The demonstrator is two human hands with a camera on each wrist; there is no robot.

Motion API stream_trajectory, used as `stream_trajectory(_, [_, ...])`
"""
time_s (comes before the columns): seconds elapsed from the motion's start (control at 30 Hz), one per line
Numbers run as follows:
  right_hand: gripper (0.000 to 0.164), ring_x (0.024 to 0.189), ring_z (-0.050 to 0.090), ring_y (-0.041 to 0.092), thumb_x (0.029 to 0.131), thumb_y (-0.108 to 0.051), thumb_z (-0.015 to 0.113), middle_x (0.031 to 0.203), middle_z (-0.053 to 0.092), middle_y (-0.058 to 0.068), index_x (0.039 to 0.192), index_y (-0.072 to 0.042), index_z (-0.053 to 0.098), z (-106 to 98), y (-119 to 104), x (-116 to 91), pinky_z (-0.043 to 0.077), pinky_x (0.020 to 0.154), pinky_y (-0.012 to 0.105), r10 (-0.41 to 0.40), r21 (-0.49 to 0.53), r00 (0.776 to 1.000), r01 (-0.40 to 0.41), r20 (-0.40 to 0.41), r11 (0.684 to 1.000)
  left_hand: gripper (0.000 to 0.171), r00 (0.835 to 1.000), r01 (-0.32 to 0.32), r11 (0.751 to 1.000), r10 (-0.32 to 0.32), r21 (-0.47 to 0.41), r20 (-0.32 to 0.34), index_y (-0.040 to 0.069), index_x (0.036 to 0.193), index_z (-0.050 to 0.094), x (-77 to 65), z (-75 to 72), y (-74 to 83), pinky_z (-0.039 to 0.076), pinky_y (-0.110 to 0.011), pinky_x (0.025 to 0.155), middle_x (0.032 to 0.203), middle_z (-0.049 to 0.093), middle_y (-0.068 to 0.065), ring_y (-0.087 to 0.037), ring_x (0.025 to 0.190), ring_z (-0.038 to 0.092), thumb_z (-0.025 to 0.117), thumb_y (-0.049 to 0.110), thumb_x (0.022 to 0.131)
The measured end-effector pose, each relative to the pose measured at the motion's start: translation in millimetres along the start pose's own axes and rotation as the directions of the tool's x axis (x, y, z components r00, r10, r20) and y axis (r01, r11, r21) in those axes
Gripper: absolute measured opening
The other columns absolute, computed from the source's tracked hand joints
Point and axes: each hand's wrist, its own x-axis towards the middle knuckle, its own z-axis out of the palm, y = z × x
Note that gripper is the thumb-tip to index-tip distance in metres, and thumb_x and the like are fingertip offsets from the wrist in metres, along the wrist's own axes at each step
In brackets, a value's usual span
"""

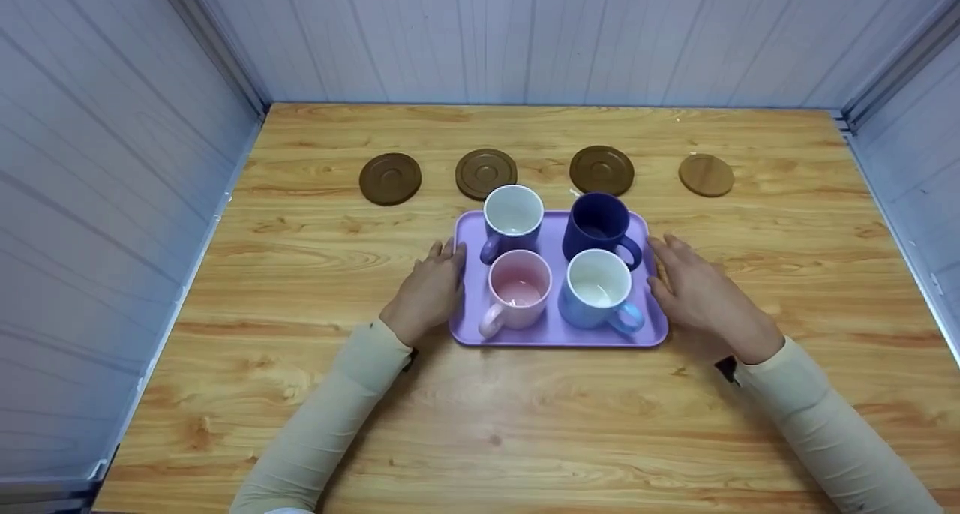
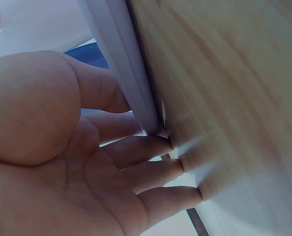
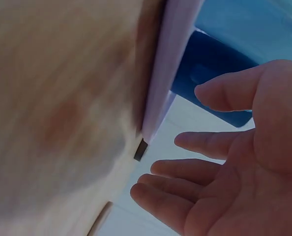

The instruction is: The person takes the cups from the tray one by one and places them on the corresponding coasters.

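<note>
A light purple tray (image 1: 551,232) lies on the table with mugs standing upright on it. At its back are a mug with a pale inside and purple handle (image 1: 491,249) and a dark navy mug (image 1: 579,240). In front stand a pink mug (image 1: 517,317) and a light blue mug (image 1: 579,311). My left hand (image 1: 426,295) is at the tray's left edge; in the left wrist view, the thumb meets the rim and fingertips (image 2: 192,195) touch the table. Beside the right edge is my right hand (image 1: 705,296), its fingers (image 3: 180,187) extended and spread, holding nothing.
Behind the tray, three dark brown round coasters (image 1: 390,178) and a lighter wooden one (image 1: 706,175) form a row on the wood-grain table (image 1: 495,431). Pale panel walls (image 1: 495,41) enclose the table at the back and both sides.
</note>
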Motion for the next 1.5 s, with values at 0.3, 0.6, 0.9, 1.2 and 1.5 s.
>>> stream_trajectory(0.3, [0.061, 0.141, 0.041, 0.054, 0.102, -0.017, 0.056, 0.154, 0.038, 0.040, 0.153, 0.012, 0.038, 8.5, -0.8, 0.4, 0.036, 0.114, 0.065, -0.012, 0.021, 0.999, 0.011, 0.037, 1.000, 0.051, 1.000, 0.015, 1.000, -0.015, -0.005, 0.017, -0.006, 0.154, 0.042, -0.1, 0.1, 0.2, 0.033, -0.074, 0.111, 0.159, 0.037, -0.029, -0.050, 0.149, 0.032, 0.043, 0.013, 0.107])
stream_trajectory(0.6, [0.056, 0.138, 0.047, 0.050, 0.102, -0.014, 0.055, 0.151, 0.045, 0.035, 0.151, 0.011, 0.042, 13.2, 0.3, 1.5, 0.039, 0.113, 0.063, 0.007, 0.034, 0.999, -0.009, 0.042, 0.999, 0.051, 1.000, 0.019, 1.000, -0.019, -0.011, 0.013, -0.006, 0.154, 0.042, -0.7, 2.6, -1.1, 0.033, -0.074, 0.111, 0.160, 0.037, -0.029, -0.050, 0.149, 0.032, 0.043, 0.013, 0.107])
stream_trajectory(0.9, [0.052, 0.132, 0.054, 0.048, 0.097, -0.007, 0.059, 0.144, 0.055, 0.032, 0.145, 0.010, 0.049, 14.8, 2.5, 0.4, 0.045, 0.108, 0.062, -0.063, 0.022, 0.998, 0.064, -0.024, 0.998, 0.052, 1.000, -0.001, 1.000, 0.001, -0.005, -0.004, -0.007, 0.153, 0.043, 1.1, 2.3, -1.4, 0.035, -0.075, 0.109, 0.159, 0.040, -0.029, -0.050, 0.148, 0.034, 0.046, 0.012, 0.105])
stream_trajectory(1.2, [0.054, 0.132, 0.054, 0.049, 0.098, -0.008, 0.058, 0.145, 0.053, 0.033, 0.147, 0.010, 0.047, 14.5, 4.3, 0.8, 0.045, 0.107, 0.062, -0.058, 0.021, 0.998, 0.059, -0.009, 0.998, 0.053, 0.999, 0.029, 0.999, -0.029, -0.016, 0.030, -0.005, 0.155, 0.040, 2.8, 0.7, -0.3, 0.032, -0.074, 0.112, 0.161, 0.035, -0.028, -0.049, 0.151, 0.029, 0.044, 0.015, 0.107])
stream_trajectory(1.5, [0.054, 0.132, 0.054, 0.048, 0.098, -0.009, 0.058, 0.145, 0.054, 0.031, 0.148, 0.009, 0.047, 14.4, 4.3, 0.8, 0.045, 0.108, 0.062, -0.055, 0.020, 0.998, 0.055, 0.000, 0.998, 0.052, 0.998, 0.031, 0.998, -0.028, -0.056, 0.050, -0.005, 0.156, 0.039, 3.2, -0.3, -1.2, 0.030, -0.074, 0.113, 0.161, 0.033, -0.029, -0.050, 0.151, 0.027, 0.045, 0.016, 0.108])
